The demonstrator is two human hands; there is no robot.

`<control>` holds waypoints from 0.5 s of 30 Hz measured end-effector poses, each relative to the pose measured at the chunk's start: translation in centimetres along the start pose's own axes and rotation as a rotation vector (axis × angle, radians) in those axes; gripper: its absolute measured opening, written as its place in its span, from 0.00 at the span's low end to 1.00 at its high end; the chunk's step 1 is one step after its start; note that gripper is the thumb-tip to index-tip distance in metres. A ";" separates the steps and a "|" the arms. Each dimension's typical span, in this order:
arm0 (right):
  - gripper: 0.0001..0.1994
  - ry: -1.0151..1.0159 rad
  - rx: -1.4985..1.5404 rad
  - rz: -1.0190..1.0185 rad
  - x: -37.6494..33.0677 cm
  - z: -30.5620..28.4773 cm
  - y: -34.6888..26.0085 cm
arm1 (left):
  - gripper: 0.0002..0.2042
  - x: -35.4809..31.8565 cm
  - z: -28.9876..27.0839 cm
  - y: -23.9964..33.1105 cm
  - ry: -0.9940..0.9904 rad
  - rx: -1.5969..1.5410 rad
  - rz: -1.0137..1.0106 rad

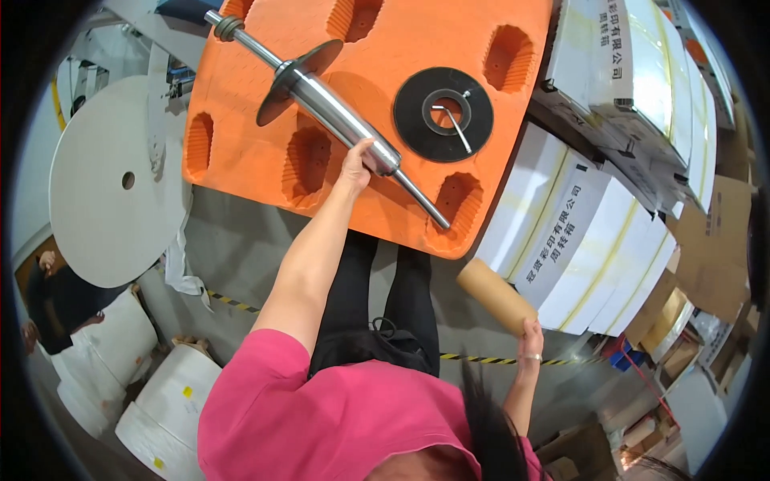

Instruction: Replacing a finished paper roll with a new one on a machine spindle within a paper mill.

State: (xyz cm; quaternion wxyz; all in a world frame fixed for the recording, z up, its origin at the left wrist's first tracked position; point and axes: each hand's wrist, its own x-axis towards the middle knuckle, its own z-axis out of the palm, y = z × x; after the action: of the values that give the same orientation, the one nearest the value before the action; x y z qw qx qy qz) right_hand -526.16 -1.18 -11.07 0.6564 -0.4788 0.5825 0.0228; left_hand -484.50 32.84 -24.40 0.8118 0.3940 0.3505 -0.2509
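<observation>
The person's left hand point(357, 164) reaches forward onto an orange plastic pallet point(265, 72), its grip closed around the thick end of a long steel shaft point(329, 108). The shaft lies slantwise across the pallet, from the far left corner toward the near right corner, where its thin tip reaches a recess close to the near edge. A dark disc point(293, 76) sits threaded on the shaft at about its middle, tilted on edge. Just to the right of the shaft, a flat black ring point(443, 103) lies on the pallet with a small bent metal key point(455, 122) resting across its hole.

The right hand point(529, 341) hangs low beside the pallet's near right corner, its grip wrapped around the lower end of a brown cardboard tube point(493, 295), which points up and leftward, clear of the pallet. White cartons point(561, 224) stand stacked along the right. On the left, a large white paper roll point(108, 184) stands by the pallet's left edge, and more white rolls point(164, 401) rest on the floor.
</observation>
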 end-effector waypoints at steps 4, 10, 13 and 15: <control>0.09 -0.027 -0.361 -0.104 -0.8 0.3 -3.6 | 0.20 -1.2 2.3 0.2 0.250 0.365 -0.013; 0.09 -0.470 -0.690 -0.214 -1.8 12.6 -11.2 | 0.08 -6.0 -3.2 3.4 0.200 0.400 0.050; 0.10 -0.667 -0.889 -0.568 -0.3 15.4 -12.3 | 0.08 -6.8 -8.0 -0.2 0.076 0.901 0.179; 0.11 -0.679 -0.865 -0.610 -0.1 17.6 -12.6 | 0.10 -10.8 -8.5 -2.7 0.209 0.794 0.347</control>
State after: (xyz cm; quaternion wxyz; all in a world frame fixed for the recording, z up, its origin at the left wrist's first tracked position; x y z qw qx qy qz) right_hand -505.69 3.58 -5.86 0.5287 -0.8117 0.1169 0.2190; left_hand -496.26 39.64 -21.11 0.5879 0.7514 0.2358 -0.1850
